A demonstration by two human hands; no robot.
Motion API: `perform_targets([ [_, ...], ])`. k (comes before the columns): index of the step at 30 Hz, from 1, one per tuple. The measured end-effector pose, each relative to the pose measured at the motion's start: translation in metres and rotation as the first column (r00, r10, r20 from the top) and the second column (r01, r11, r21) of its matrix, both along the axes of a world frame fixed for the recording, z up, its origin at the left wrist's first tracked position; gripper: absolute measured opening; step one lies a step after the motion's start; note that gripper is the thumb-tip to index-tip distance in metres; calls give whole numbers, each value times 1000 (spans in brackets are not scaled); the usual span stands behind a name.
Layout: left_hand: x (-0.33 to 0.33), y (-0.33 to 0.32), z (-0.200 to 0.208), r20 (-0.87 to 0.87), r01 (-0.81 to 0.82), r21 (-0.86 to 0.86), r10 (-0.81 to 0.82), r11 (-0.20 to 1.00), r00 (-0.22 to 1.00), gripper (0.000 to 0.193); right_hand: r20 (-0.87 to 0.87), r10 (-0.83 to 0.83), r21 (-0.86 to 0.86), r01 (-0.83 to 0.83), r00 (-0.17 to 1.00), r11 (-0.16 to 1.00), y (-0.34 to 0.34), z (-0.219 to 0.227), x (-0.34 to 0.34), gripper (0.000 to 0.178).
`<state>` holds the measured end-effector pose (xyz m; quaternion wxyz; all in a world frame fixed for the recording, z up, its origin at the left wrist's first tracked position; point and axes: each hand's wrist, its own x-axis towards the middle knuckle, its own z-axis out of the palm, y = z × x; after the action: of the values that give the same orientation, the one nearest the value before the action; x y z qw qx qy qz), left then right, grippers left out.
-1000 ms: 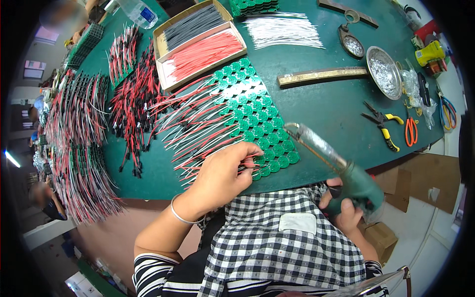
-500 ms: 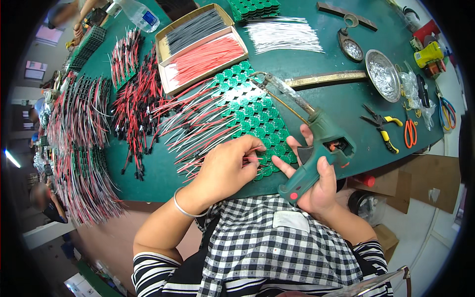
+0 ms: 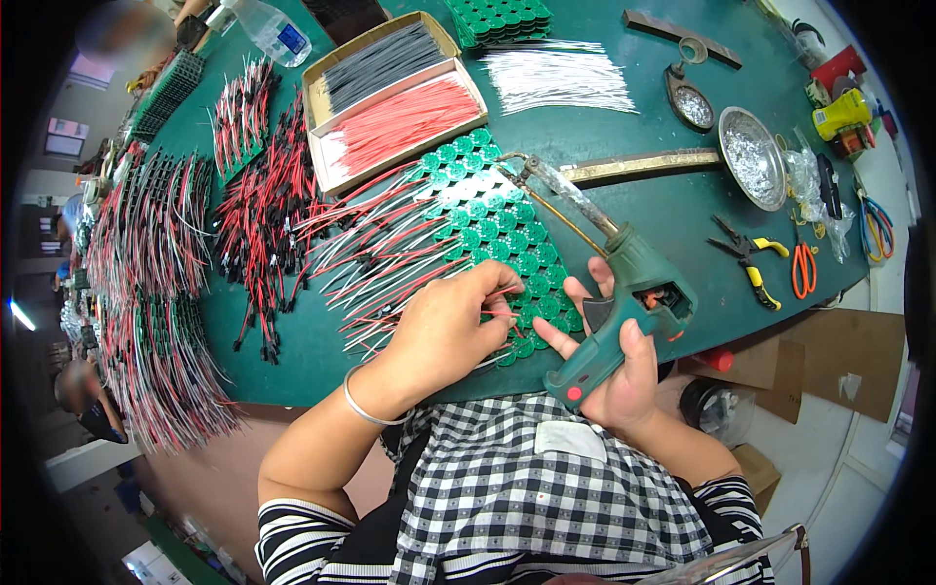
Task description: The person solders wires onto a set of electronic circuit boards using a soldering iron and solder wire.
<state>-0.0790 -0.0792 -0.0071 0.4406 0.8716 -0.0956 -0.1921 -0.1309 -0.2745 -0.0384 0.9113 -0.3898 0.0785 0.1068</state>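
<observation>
My left hand [image 3: 450, 314] is closed in a pinch on thin red wires [image 3: 497, 314] at the near end of a panel of round green circuit boards [image 3: 517, 226]. Red, white and black wires [image 3: 385, 255] fan out leftward from the panel. In my right hand [image 3: 624, 375] rests a green soldering gun [image 3: 634, 307], its handle between thumb and palm, while some fingers are stretched toward the panel. The gun's metal tip points away from me, above the panel's far part. My left fingertips partly hide the wire ends.
Ahead lies a carton [image 3: 390, 102] of black and red wires, beside white wires [image 3: 556, 78]. Bundles of wired boards [image 3: 156, 283] cover the left. At right are a metal bowl [image 3: 753, 158] with solder bits, a metal bar [image 3: 643, 166], pliers [image 3: 749, 255] and orange-handled scissors [image 3: 803, 268].
The whole view has shifted slightly. Both hands stay almost where they were, the left still on the wires, the right still holding the soldering gun.
</observation>
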Motion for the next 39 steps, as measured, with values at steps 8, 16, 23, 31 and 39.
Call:
perform_targets([
  [8,-4,3,-3,103,81,51,-86,995,991,23,-2,-18,12,18,1000,1000,1,-1,-1,60],
  [16,-8,3,-3,133,103,45,-108,994,985,25,3,-25,10,25,1000,1000,1,-2,-1,59],
  [23,-11,-1,-2,88,72,18,-73,997,993,37,1,-37,14,37,999,999,2,-3,-1,58],
  [31,-9,3,2,15,61,-46,-60,997,998,46,-3,-45,13,45,999,999,2,-3,-1,57],
  [39,-12,-3,1,133,92,95,-104,991,986,49,-6,-46,11,46,999,999,3,-3,-1,57],
])
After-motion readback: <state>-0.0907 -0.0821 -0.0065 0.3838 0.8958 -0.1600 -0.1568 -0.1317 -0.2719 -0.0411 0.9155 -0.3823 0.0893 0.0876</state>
